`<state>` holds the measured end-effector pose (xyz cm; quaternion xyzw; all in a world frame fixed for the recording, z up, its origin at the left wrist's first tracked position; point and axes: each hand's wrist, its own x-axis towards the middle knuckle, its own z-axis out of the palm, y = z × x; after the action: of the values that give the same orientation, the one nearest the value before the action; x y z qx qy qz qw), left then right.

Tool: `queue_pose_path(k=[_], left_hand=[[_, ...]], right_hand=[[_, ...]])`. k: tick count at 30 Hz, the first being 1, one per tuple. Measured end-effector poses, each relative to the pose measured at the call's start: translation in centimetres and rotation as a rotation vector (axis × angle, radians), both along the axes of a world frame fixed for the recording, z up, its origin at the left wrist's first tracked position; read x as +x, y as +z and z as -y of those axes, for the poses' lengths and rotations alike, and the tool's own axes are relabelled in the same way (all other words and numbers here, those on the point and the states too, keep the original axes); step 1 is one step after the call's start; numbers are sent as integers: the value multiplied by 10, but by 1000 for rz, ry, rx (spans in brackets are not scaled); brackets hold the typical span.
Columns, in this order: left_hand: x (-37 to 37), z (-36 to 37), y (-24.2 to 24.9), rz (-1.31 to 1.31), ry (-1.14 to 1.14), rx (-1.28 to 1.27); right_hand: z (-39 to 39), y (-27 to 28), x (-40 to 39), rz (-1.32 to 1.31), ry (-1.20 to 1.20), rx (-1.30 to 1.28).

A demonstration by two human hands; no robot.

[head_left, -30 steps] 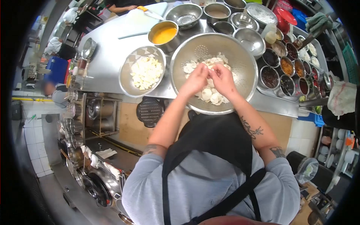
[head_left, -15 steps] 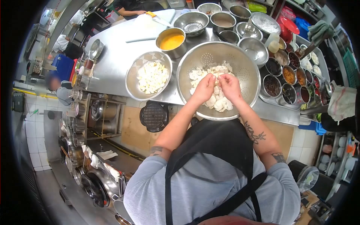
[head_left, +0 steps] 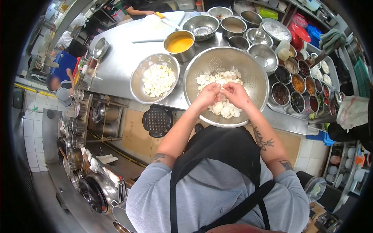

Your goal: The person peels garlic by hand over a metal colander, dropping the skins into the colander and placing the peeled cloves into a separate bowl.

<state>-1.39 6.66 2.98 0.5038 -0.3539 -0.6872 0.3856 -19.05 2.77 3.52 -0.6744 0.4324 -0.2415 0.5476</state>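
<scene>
A large perforated steel colander (head_left: pixel 254 83) stands at the counter's front edge, with pale, mushroom-like pieces (head_left: pixel 225 110) heaped in it. Over this heap, my left hand (head_left: pixel 210 96) and my right hand (head_left: pixel 236 94) meet with pinched fingertips. A small pale piece seems to be between them, mostly hidden by the fingers. To the left, a smaller colander (head_left: pixel 136 84) contains small cream-white torn pieces (head_left: pixel 158 80). Behind the two colanders is a steel pot (head_left: pixel 182 54) of orange-yellow liquid (head_left: pixel 180 44).
Steel bowls (head_left: pixel 264 58) stand behind and right of the large colander. Farther right are several containers of ingredients (head_left: pixel 280 94). A knife with a yellow handle (head_left: pixel 159 15) lies on a white cutting board (head_left: pixel 151 35). A black stool (head_left: pixel 157 121) stands below the counter; co-workers (head_left: pixel 64 90) are at the left and back.
My hands have come slightly lower and nearer to me over the heap, still pinched together. The view has shifted a little. At the left, the co-worker's arm is now raised.
</scene>
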Motion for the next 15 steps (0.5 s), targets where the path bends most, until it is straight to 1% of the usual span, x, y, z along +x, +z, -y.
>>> queue_pose_path(k=[3,6,9,12,15], left_hand=[[-3,0,1,26,27,-29],[-9,-1,-2,136,54,-83],[-12,-2,1,334,33,-153],[-14,-1,-9,340,87,-229],[-13,4,-35,469,98,-350]], right_hand=[[-3,1,3,115,-5,145],[-8,1,5,145,41,53],[-11,12,5,-34,95,-128],[-11,10,8,-98,86,-172],[-15,24,12,-156,94,-246]])
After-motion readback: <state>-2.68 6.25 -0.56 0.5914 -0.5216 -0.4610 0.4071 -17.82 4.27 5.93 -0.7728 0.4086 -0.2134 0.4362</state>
